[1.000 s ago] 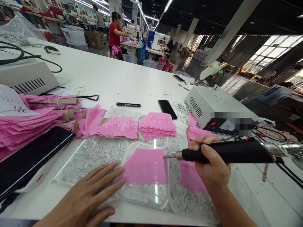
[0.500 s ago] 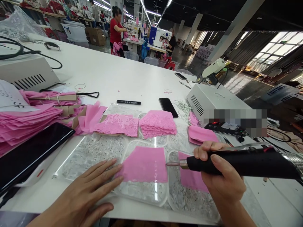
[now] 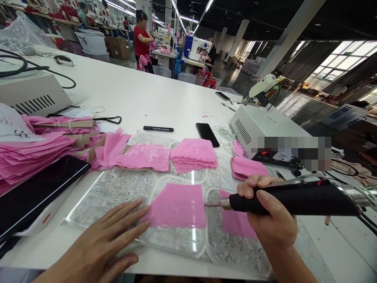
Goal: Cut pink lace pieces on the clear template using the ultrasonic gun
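My left hand (image 3: 108, 236) lies flat with fingers spread, its fingertips on the left edge of a pink fabric piece (image 3: 179, 206). That piece lies on a clear plastic template (image 3: 173, 239) with rounded panels. My right hand (image 3: 269, 212) is wrapped round a black handheld power tool (image 3: 306, 198) with a pointed metal tip and a cable at its rear. The tip is at the piece's right edge; whether it touches the fabric I cannot tell. A second pink piece (image 3: 235, 220) lies under the tool, partly hidden by the right hand.
Behind the template lie a lace-edged pink stack (image 3: 194, 155) and another lace piece (image 3: 144, 156). Bundled pink fabric (image 3: 44, 143) and a large black phone (image 3: 44, 196) are at left. A marker (image 3: 158, 128), a phone (image 3: 207, 133) and a grey control box (image 3: 271, 122) stand farther back.
The view has shifted very slightly, so everything appears a little farther left. Both hands keep their places, and the tool's tip stays at the fabric's right edge.
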A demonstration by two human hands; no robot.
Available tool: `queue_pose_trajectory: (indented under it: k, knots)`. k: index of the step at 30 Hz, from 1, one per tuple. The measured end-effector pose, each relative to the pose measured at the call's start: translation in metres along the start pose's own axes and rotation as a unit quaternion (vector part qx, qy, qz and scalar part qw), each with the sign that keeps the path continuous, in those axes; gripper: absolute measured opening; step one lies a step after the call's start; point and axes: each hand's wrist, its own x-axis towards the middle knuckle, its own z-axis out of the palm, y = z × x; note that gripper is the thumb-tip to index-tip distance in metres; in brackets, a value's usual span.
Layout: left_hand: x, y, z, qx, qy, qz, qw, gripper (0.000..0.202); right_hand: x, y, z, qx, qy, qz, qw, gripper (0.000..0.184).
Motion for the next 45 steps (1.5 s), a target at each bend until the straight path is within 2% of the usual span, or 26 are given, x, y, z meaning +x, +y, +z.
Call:
queue_pose_trajectory:
  k: [6,8,12,19,30,33,36,38,41,45]
  knots:
    - [-0.005,-0.002,0.003,-0.005,-0.007,-0.022,1.0,0.053,0.007,-0.011,-0.014,0.015,0.045,-0.007,0.999,0.008]
    - [-0.005,-0.003,0.002,0.002,-0.015,-0.016,1.0,0.056,0.006,-0.01,-0.014,0.026,0.035,-0.003,0.999,0.008]
    - [-0.001,0.004,-0.002,-0.002,-0.029,-0.057,0.998,0.052,0.0,-0.002,-0.009,0.044,-0.01,0.005,0.999,0.008]
    - [0.003,0.013,-0.002,-0.049,0.004,-0.094,0.994,0.044,-0.003,0.005,-0.003,0.055,-0.037,0.017,0.998,0.008]
    - [0.0,0.008,-0.001,-0.036,-0.011,-0.071,0.997,0.047,-0.002,0.006,-0.003,0.045,-0.043,0.018,0.998,0.006]
    - [0.0,0.002,-0.004,-0.008,-0.015,-0.035,0.999,0.05,-0.001,0.004,-0.006,0.049,-0.029,0.016,0.998,0.007]
    - [0.0,0.0,-0.007,0.002,0.01,-0.01,1.0,0.051,0.006,-0.005,-0.015,0.047,-0.003,0.016,0.999,0.008]
    - [0.004,0.006,-0.008,-0.001,0.037,-0.026,0.999,0.047,0.013,-0.012,-0.024,0.039,0.013,0.014,0.999,0.008]
    - [0.02,0.027,-0.01,-0.006,0.062,-0.023,0.998,0.043,0.024,-0.02,-0.039,0.02,0.034,0.0,0.999,0.009]
    - [0.068,0.068,-0.007,-0.012,0.08,0.021,0.996,0.033,0.034,-0.016,-0.05,0.011,0.049,-0.005,0.999,0.011]
